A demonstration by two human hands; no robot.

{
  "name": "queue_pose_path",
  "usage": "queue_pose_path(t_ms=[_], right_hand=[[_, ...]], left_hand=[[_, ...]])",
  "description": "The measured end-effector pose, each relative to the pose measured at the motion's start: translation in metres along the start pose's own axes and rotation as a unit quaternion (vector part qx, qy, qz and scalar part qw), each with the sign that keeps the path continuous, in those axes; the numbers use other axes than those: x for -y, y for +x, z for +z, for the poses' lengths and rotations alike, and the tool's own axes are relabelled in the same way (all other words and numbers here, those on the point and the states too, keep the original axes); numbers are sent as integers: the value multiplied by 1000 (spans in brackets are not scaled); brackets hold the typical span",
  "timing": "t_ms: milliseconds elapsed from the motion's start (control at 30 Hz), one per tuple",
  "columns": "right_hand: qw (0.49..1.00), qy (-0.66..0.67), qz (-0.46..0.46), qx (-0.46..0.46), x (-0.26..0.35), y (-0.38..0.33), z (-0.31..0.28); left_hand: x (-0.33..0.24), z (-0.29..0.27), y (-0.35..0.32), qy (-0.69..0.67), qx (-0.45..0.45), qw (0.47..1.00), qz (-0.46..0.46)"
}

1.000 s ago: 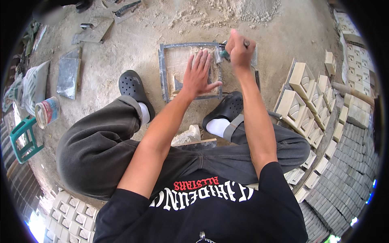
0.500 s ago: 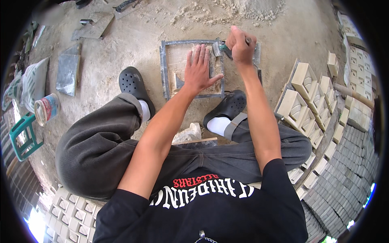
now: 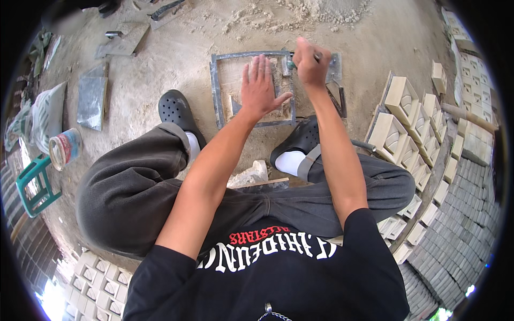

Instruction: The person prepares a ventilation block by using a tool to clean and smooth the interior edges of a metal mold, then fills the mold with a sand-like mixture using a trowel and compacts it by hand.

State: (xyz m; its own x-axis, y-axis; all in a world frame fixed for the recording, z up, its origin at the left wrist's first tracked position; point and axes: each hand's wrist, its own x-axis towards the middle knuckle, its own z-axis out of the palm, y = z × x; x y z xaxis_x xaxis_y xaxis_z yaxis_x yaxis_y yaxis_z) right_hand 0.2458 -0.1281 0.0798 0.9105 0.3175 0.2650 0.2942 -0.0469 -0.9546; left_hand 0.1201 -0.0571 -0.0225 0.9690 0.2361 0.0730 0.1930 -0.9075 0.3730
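Frame, grey, rectangular, on ground near black clogs. Left hand: flat over it, fingers extended, gripping nothing visible. Right hand: fingers closed round tool handle, beside far-right corner. Apparent step: working that corner; next needs steady bracing.

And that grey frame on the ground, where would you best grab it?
Probably by the left bar of the grey frame, coming from the person's left: that long, slim strip is uncovered, whereas the left hand spreads over the inside and the right hand sits by the far right corner.
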Motion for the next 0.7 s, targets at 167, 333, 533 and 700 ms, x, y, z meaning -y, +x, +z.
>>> queue_pose_path(t_ms=[167, 333, 533, 700], right_hand=[[999, 34, 22, 0, 1, -4, -6], [996, 55, 63, -1, 16, 0, 0], [992, 90, 91, 13, 13, -7, 4], [989, 139, 45, -32, 12, -11, -5]], left_hand=[[14, -16, -19, 9, -25, 996, -88], [49, -24, -52, 23, -42, 994, -102], [55, -9, -63, -39, -121, 965, -230], [61, -7, -56, -123, -157, 947, -253]])
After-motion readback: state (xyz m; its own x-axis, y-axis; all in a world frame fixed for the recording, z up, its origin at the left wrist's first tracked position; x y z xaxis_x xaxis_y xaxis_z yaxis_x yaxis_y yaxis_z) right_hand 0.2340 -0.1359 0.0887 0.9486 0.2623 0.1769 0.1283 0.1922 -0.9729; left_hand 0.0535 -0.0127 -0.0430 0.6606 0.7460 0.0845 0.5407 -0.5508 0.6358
